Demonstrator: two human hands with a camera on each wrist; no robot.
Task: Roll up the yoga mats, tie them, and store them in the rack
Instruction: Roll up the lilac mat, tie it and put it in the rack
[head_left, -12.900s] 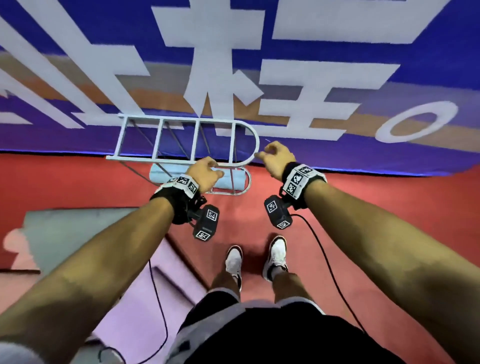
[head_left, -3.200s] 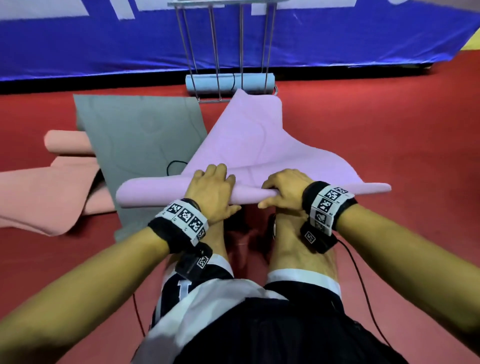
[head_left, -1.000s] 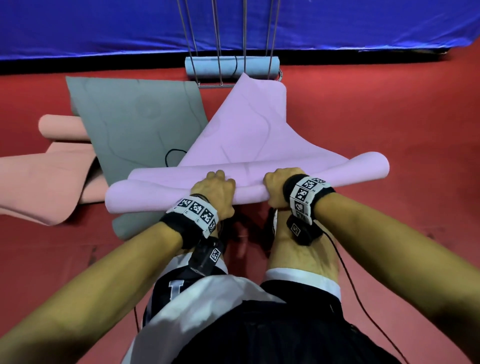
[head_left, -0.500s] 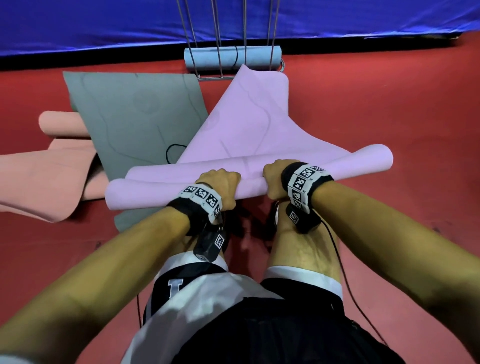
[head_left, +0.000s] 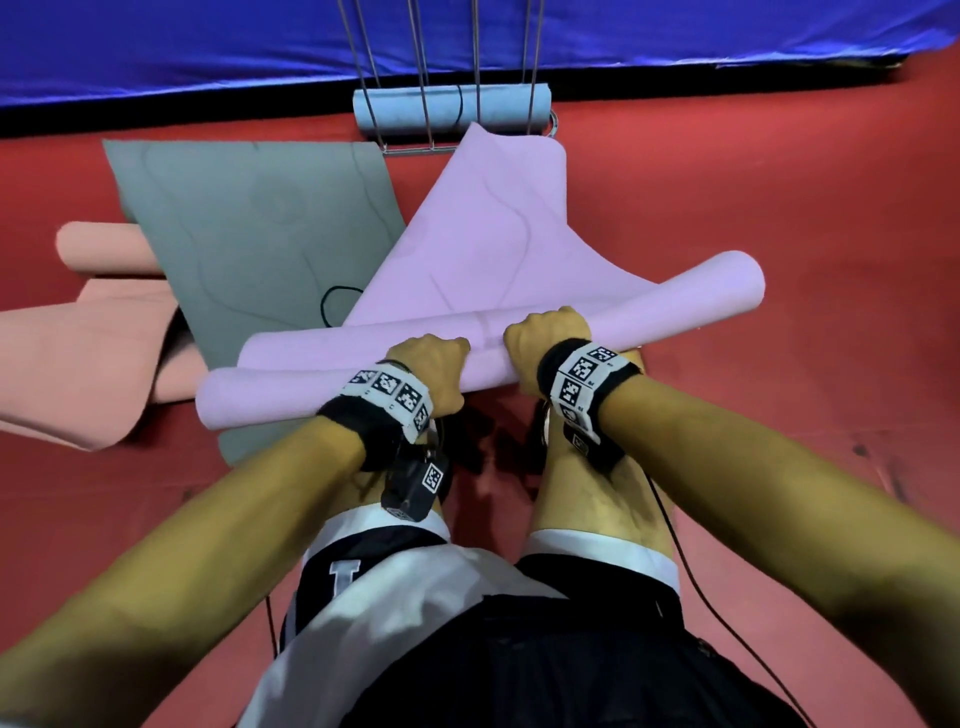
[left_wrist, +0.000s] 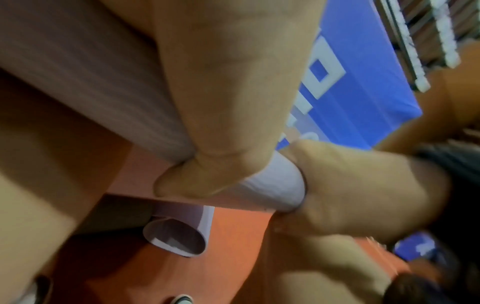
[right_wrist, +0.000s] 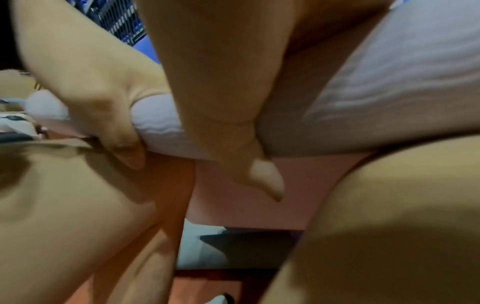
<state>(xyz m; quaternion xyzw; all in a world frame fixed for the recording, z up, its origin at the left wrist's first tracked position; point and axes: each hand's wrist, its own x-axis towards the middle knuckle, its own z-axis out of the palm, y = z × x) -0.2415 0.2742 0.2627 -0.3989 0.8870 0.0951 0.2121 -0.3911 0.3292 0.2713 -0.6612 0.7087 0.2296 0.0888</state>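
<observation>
A lilac yoga mat (head_left: 488, 228) lies on the red floor, its near end wound into a long roll (head_left: 727, 296) lifted across my knees. My left hand (head_left: 434, 366) grips the roll near its middle, fingers curled over the top. My right hand (head_left: 545, 338) grips it just to the right, knuckles forward. In the left wrist view my left hand (left_wrist: 221, 123) wraps the lilac roll (left_wrist: 272, 185). The right wrist view shows my right hand (right_wrist: 221, 102) on the roll (right_wrist: 161, 127), thumb underneath. The wire rack (head_left: 426, 62) stands at the far wall, with a rolled blue mat (head_left: 400, 111) in its bottom.
A grey mat (head_left: 249, 223) lies flat to the left, partly under the lilac roll. A pink mat (head_left: 78, 358) lies half unrolled at the far left. A black cord loop (head_left: 337, 306) sits on the grey mat. A blue banner (head_left: 208, 47) backs the rack.
Over the last second the roll has turned a little further away from me and thickened. My fists have rotated forward over it. The unrolled lilac stretch is shorter.
</observation>
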